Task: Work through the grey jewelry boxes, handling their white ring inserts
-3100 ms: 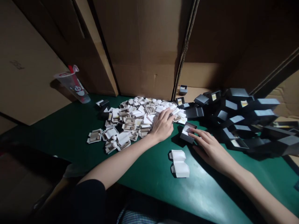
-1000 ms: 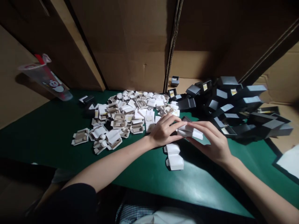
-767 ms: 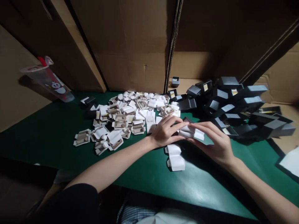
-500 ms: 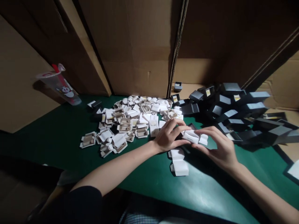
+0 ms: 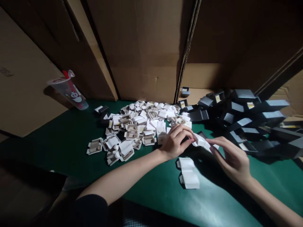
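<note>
Between my hands, just above the green table, is a small white folded paper box insert point(image 5: 201, 141). My left hand point(image 5: 175, 141) pinches its left end between thumb and fingers. At the other end, my right hand point(image 5: 233, 159) has thumb and forefinger closed on a flap. Part of a dark open box point(image 5: 202, 135) shows just behind the insert. An unfolded white insert point(image 5: 190, 173) lies flat on the table in front of my hands. Left of my left hand spreads a heap of white and grey folded inserts point(image 5: 134, 124).
Many black boxes point(image 5: 243, 107) are piled at the right. A plastic cup point(image 5: 73, 93) with a red straw stands tilted at the back left. Tall cardboard walls point(image 5: 146, 47) rise behind the green table point(image 5: 151, 186). A small dark box point(image 5: 185, 92) sits at the back.
The insert has turned and now slants down to the right, lifted off the dark box behind it. My right hand has shifted toward its right end. The view has swung slightly left.
</note>
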Available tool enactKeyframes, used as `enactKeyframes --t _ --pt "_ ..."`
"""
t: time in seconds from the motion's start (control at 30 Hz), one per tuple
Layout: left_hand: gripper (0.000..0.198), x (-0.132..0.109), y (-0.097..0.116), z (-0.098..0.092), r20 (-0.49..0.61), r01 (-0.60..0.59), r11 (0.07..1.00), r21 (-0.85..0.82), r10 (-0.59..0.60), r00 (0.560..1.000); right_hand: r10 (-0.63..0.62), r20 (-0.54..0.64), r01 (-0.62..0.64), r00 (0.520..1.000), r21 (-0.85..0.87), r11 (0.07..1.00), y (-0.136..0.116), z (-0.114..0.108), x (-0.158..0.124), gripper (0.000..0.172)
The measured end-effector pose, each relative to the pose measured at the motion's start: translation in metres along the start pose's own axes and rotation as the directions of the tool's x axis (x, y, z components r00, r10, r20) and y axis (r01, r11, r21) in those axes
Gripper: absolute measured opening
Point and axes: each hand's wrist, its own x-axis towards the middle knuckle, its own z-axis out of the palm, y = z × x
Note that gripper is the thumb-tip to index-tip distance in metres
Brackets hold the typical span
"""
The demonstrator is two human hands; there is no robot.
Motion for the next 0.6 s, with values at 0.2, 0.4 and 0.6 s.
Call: enactKeyframes --t 0.2,0.4,0.6 --pt "0.029 0.001 0.004 0.000 0.160 -0.146 0.988 -0.048 0.152 0.975 -0.055 0.003 0.055 0.998 -0.131 0.990 -0.002 0.000 0.004 0.022" --pt "0.040 0.002 0.005 0.002 0.286 -0.235 0.972 -0.028 0.233 0.929 -0.014 0.006 0.015 1.000 -0.111 0.994 0.000 -0.002 0.008 0.013" --pt "0.030 0.006 0.004 -0.001 0.340 -0.172 0.985 -0.006 0.163 0.926 -0.003 0.000 0.003 1.000 -0.078 0.997 0.002 -0.003 0.012 0.007"
